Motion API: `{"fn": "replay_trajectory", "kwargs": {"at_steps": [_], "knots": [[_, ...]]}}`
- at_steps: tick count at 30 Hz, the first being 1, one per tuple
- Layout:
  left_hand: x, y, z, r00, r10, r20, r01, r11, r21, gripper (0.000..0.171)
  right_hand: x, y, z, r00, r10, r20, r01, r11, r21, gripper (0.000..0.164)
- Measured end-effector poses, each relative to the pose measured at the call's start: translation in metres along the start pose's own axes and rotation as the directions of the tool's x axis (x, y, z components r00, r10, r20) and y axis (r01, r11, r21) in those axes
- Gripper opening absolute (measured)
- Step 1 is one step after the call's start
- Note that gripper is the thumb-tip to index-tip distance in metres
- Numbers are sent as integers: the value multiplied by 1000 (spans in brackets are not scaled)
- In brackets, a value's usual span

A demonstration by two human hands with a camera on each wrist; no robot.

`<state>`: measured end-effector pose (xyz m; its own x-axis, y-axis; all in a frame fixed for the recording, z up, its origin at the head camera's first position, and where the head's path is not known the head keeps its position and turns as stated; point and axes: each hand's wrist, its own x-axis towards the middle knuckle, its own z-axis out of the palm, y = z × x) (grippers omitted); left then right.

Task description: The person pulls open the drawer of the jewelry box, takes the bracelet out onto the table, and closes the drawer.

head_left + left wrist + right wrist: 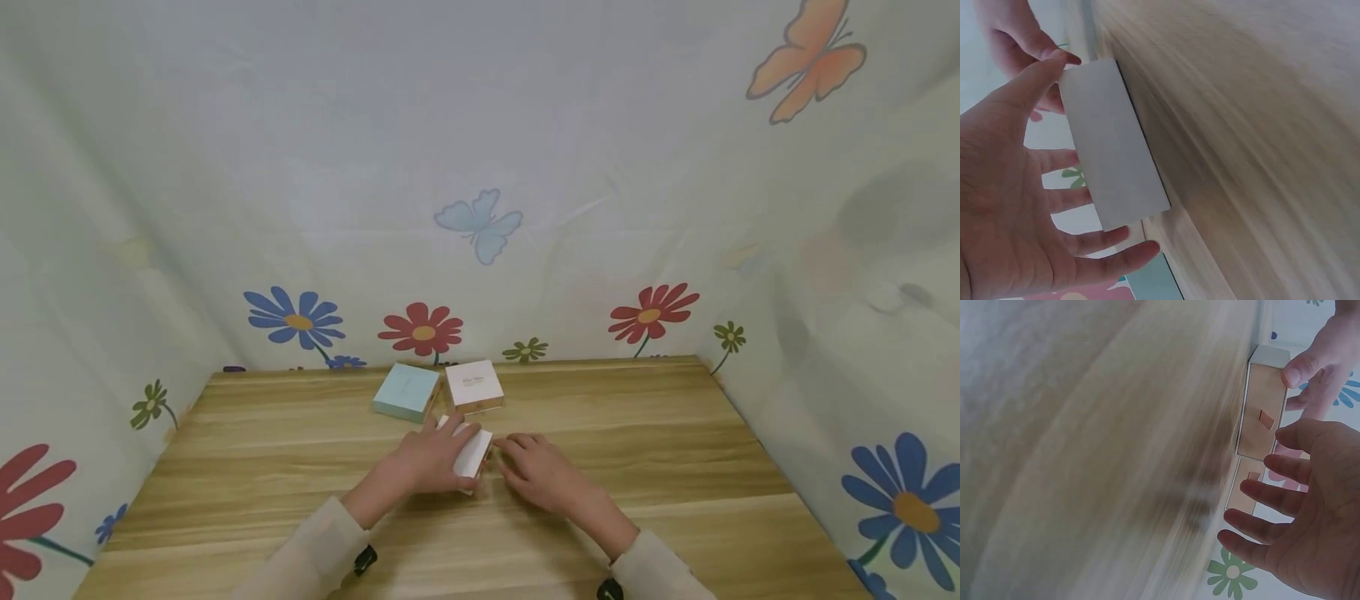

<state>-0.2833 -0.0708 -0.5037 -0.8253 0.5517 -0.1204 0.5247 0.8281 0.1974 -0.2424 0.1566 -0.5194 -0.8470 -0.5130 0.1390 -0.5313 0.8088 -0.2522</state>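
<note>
My left hand (429, 460) grips a small white box (474, 455) on the table, thumb at its near corner and fingers across its top and far side. In the left wrist view the box's plain white side (1115, 147) faces the camera. My right hand (546, 477) is just right of the box, fingers loosely extended and holding nothing. In the right wrist view the box shows a brown drawer front (1254, 434) with a small ribbon tab (1266, 419), close to the right fingertips; the left thumb (1299, 370) lies at its edge.
Behind the held box stand a light blue box (407, 390) on the left and another white box (474, 383) with printed lettering on the right. The wooden table (300, 467) meets a hanging cloth (360, 250) with flowers and butterflies. A small dark object (234, 368) is at the back left edge.
</note>
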Motion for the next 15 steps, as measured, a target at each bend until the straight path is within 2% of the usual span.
{"fn": "replay_trajectory", "kwargs": {"at_steps": [4, 8, 12, 15], "knots": [[-4, -6, 3, 999, 46, -4, -46, 999, 16, 95, 1, 0, 0, 1000, -4, 7, 4, 1000, 2, 40], [-6, -12, 2, 993, 114, -36, -112, 993, 42, 90, 2, -1, -1, 1000, -22, -22, 22, 1000, 12, 39], [-8, -17, -2, 974, 218, -64, -211, 972, 102, 84, 2, -1, -4, 998, -42, -38, 43, 999, 6, 38], [-11, -22, -2, 962, 264, -76, -250, 955, 158, 84, 2, -2, -5, 998, -57, -37, 58, 998, 8, 36]]}}
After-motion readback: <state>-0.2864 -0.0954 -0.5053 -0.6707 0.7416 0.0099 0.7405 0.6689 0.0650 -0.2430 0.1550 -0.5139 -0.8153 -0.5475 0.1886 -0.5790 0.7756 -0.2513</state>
